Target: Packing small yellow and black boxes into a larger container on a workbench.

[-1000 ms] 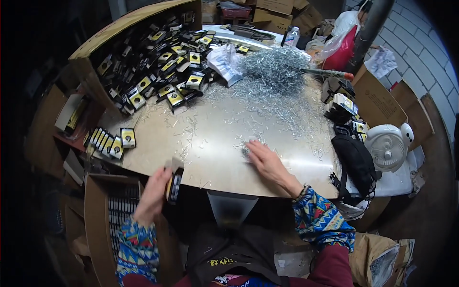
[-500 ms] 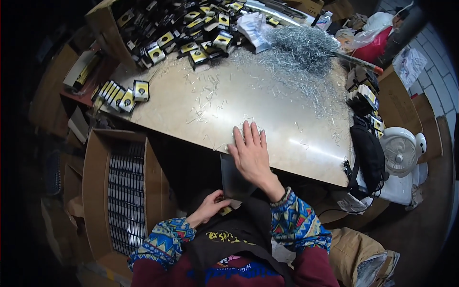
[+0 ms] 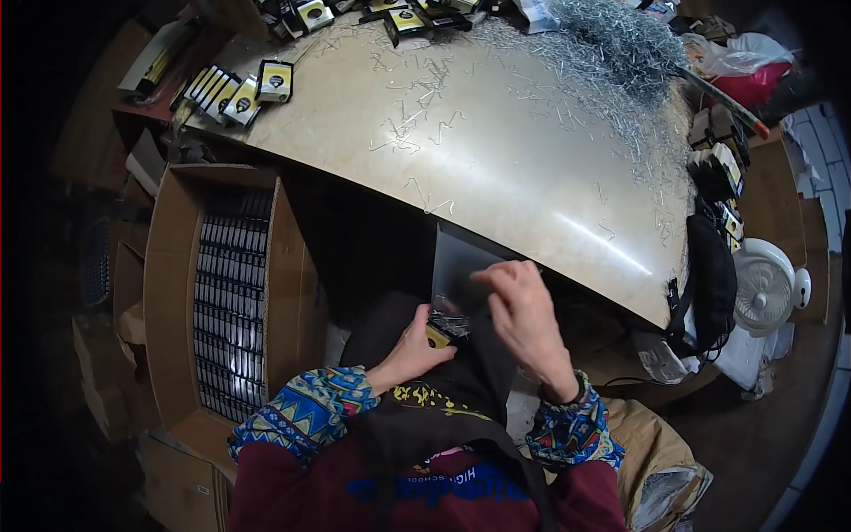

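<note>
Gripping a small black-and-yellow box (image 3: 437, 339), the left hand (image 3: 412, 353) is clamped around it below the bench's (image 3: 532, 195) near edge. Bent wires (image 3: 450, 322) show at the box's upper end, by the foot of the grey chute (image 3: 463, 253) that slopes down from the bench. Below that same bench edge, the right hand (image 3: 527, 324) is apart from the left, fingers curled (blurred, so I cannot tell whether they hold anything). More wires are strewn over the bench, with a dense heap (image 3: 620, 49) toward its far right. Leaning boxes (image 3: 239, 102) line the bench's left corner; a carton (image 3: 291, 310) sits below its left side. Right of the bench stands a white fan (image 3: 764, 288).
</note>
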`<control>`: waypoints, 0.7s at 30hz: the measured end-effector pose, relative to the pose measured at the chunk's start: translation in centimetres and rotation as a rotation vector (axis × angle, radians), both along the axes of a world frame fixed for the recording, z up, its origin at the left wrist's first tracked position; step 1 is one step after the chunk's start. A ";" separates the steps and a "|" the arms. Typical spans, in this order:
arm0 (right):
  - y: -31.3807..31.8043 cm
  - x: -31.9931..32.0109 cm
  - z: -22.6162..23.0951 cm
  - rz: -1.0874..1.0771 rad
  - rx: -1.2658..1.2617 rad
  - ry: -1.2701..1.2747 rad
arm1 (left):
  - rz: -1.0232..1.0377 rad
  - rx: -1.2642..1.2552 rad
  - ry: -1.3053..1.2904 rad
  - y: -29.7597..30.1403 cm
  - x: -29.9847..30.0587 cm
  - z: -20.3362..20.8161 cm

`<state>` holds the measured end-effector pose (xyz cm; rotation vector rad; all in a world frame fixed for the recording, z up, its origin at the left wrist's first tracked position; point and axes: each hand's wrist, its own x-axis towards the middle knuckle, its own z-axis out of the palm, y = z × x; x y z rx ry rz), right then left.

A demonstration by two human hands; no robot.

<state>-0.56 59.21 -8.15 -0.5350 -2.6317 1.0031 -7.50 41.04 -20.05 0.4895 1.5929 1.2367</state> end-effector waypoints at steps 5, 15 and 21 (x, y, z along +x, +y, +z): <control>-4.4 1.2 -5.8 0.214 0.156 -0.097 | -0.081 -0.069 0.566 -0.1 0.5 -1.8; -5.1 2.9 -6.5 0.368 -0.284 -0.092 | -0.144 0.049 0.708 -2.4 -1.7 -1.3; -1.3 1.6 -2.4 -0.063 -0.551 -0.140 | 0.093 -0.002 0.219 -1.6 -3.2 1.5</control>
